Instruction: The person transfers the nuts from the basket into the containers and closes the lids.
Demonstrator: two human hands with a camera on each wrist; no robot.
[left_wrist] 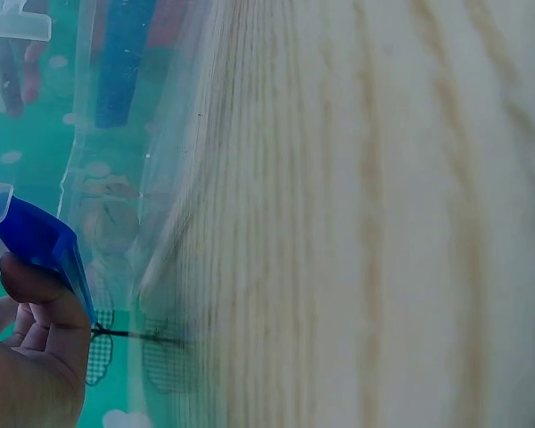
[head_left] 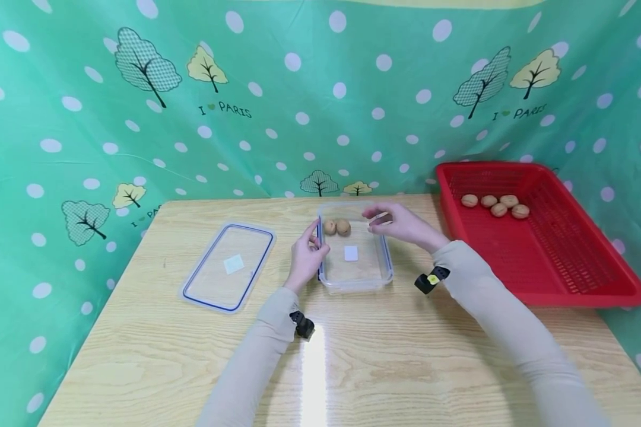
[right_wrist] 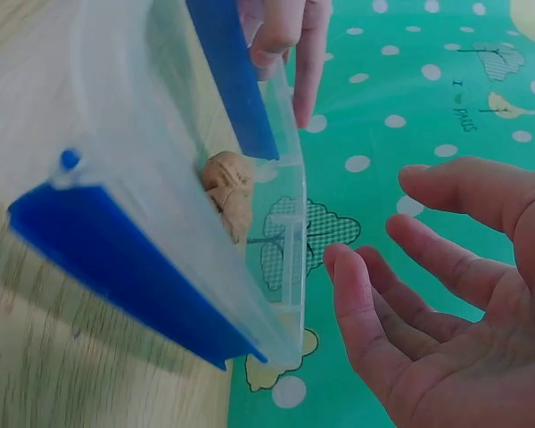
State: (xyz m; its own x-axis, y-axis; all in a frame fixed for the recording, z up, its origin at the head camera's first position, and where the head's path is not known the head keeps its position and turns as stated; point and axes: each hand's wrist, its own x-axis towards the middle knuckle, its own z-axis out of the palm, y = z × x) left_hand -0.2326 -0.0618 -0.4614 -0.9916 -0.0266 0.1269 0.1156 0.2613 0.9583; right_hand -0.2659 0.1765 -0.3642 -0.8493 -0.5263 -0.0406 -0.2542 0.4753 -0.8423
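Observation:
A clear plastic food container (head_left: 367, 270) with blue latch flaps stands without its lid on the wooden table. Two walnuts (head_left: 343, 227) lie together in its back left corner, and a square pale label (head_left: 351, 253) shows on its floor. At the left side, my left hand (head_left: 304, 255) pinches the container's edge; the left wrist view has the thumb against a blue flap (left_wrist: 40, 236). My right hand (head_left: 400, 224) hovers over the back right rim. Its fingers are loosely bent and spread, with nothing between them in the right wrist view.
The lid (head_left: 227, 267), clear with a blue seal, lies flat to the left. At the right stands a red plastic basket (head_left: 523, 261) with several walnuts (head_left: 499, 210) near its back wall. A green patterned cloth (head_left: 320, 89) hangs behind the table (head_left: 363, 367).

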